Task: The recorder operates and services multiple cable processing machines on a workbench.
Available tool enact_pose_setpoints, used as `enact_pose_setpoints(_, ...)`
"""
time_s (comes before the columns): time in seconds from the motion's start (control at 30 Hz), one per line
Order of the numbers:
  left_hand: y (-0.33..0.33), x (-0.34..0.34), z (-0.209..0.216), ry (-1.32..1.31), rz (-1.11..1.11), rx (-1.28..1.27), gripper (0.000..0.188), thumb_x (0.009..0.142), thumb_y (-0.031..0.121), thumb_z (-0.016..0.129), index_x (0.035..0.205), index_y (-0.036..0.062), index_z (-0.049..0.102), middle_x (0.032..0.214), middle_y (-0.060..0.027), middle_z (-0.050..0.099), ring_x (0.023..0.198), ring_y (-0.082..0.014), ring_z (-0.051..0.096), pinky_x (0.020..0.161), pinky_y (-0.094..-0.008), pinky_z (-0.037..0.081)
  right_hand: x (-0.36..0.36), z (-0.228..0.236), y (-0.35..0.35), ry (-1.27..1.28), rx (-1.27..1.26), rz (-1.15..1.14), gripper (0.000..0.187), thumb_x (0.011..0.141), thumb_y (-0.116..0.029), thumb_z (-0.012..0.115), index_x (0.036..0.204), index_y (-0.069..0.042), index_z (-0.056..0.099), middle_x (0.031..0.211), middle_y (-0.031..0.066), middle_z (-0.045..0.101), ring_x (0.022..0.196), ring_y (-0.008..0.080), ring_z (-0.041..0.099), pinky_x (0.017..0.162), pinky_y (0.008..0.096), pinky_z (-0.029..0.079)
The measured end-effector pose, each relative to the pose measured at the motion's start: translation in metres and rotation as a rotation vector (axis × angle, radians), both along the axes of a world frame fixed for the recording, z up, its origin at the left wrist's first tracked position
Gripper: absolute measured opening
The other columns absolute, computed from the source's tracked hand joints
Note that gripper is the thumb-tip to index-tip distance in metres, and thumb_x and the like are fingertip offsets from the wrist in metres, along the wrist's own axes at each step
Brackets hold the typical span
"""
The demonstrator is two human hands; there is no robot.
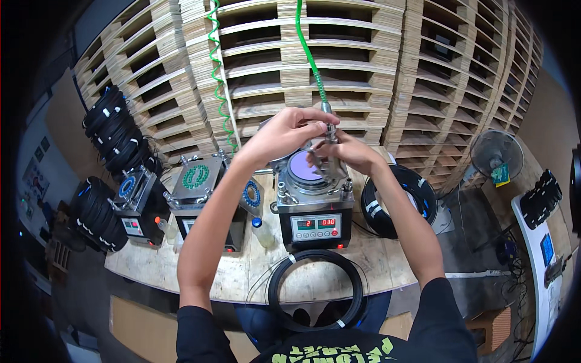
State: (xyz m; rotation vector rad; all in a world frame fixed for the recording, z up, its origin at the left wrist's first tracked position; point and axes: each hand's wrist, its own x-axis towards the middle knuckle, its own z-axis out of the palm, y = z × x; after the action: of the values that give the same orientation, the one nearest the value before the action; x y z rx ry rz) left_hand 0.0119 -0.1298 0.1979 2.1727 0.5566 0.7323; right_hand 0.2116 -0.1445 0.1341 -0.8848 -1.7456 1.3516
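Note:
Both my hands are raised over a bench-top machine [315, 227] with a round purple pad [304, 166] and a lit red display. A silver metal tool [330, 151], blurred in part, hangs from the end of a green air hose [305, 48]; its exact kind is hard to make out. My left hand [292, 130] is closed at the tool's top, by the hose fitting. Around its lower part, my right hand [354, 154] has its fingers curled. The tool's lower end is above the right side of the pad.
A coil of black cable [275, 290] lies at the near table edge. More coiled cable [387, 206] is right of the machine. Left are a blue-capped bottle [264, 233], two similar machines [196, 187] and an orange-capped bottle [163, 227]. Stacked pallets [254, 72] stand behind; a fan [496, 154] is right.

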Motion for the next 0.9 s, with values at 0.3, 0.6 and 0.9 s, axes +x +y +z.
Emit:
enact_pose_setpoints(0.3, 0.066, -0.015, -0.179, -0.582, 1.071, 0.228, 0.021, 0.087, 0.005, 0.056, 0.107, 0.0007, 0.058, 0.121, -0.0194, 0.053, 0.121, -0.0357, 0.049, 0.104, -0.0431, 0.037, -0.012, -0.062, 0.019, 0.234, 0.13, -0.363, 0.016, 0.089, -0.011, 0.052, 0.099, -0.002, 0.06, 0.085, 0.0053, 0.063, 0.077, 0.0129, 0.064, 0.073, 0.0283, 0.053)
enact_pose_setpoints(0.6, 0.069, -0.002, -0.209, -0.53, 1.044, 0.021, 0.043, 0.085, -0.002, 0.049, 0.127, 0.002, 0.05, 0.127, -0.0244, 0.054, 0.118, -0.0404, 0.054, 0.102, -0.043, 0.041, -0.052, -0.085, 0.026, 0.307, 0.146, -0.388, 0.015, 0.089, -0.008, 0.051, 0.102, -0.002, 0.056, 0.085, 0.0071, 0.062, 0.074, 0.0139, 0.063, 0.068, 0.0291, 0.053)
enact_pose_setpoints(0.9, 0.06, -0.006, -0.202, -0.563, 0.992, 0.051, 0.062, 0.078, -0.011, 0.047, 0.137, 0.0075, 0.043, 0.129, -0.0257, 0.05, 0.122, -0.042, 0.051, 0.103, -0.0434, 0.039, -0.027, -0.084, 0.03, 0.242, 0.141, -0.515, 0.008, 0.092, -0.006, 0.05, 0.099, -0.004, 0.052, 0.079, 0.0056, 0.059, 0.069, 0.0132, 0.059, 0.063, 0.0281, 0.051)
